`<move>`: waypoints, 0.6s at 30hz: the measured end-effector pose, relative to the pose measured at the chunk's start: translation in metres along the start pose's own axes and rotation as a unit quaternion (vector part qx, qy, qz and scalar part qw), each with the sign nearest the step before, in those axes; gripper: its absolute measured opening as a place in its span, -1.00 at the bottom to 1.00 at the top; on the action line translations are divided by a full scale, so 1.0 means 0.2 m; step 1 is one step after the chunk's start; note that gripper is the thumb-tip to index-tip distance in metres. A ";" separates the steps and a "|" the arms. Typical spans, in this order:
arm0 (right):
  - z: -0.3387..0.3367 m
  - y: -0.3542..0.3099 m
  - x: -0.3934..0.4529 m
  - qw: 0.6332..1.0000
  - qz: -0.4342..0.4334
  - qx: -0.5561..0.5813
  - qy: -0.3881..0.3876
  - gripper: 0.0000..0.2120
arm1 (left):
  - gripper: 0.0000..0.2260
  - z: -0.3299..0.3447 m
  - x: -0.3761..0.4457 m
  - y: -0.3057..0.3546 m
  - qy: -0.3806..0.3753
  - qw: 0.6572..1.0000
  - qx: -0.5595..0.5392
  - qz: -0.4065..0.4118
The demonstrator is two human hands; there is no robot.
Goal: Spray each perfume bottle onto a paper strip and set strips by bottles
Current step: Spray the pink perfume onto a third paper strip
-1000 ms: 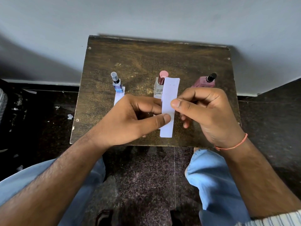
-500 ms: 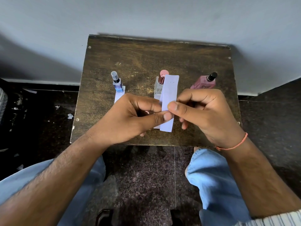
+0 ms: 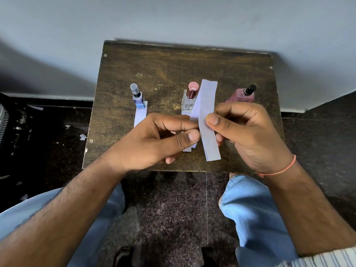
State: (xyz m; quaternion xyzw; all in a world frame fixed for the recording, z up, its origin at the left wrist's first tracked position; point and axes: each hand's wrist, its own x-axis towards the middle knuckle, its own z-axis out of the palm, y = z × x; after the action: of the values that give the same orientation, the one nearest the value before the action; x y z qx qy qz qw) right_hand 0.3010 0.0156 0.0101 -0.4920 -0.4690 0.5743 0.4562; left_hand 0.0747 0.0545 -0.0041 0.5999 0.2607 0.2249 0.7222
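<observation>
Paper strips (image 3: 207, 120) pinched between left hand (image 3: 154, 141) and right hand (image 3: 244, 132)

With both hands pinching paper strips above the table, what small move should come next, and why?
Probably pull the two strips apart. The right hand pinches one paper strip and the left hand pinches another strip partly behind it. A strip already lies by the blue bottle; the middle bottle looks next.

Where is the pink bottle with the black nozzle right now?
In the head view, the pink bottle stands on the right side of the wooden table, just behind the right hand and right of the clear bottle.
</observation>
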 end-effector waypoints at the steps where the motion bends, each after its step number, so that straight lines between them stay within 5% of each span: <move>1: 0.00 0.00 0.00 1.000 0.000 0.001 0.001 -0.85 | -0.75 0.00 0.00 0.00 0.000 1.000 0.000 0.001; 18: 0.03 0.02 -0.01 0.998 -0.002 0.066 0.000 -0.87 | -0.78 0.00 0.01 -0.04 0.061 0.997 0.017 0.047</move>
State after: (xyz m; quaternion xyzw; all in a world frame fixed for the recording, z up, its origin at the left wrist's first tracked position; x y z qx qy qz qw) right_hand 0.2940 0.0131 0.0074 -0.4596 -0.4308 0.6031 0.4893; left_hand 0.0766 0.0539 -0.0114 0.6090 0.2800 0.2904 0.6829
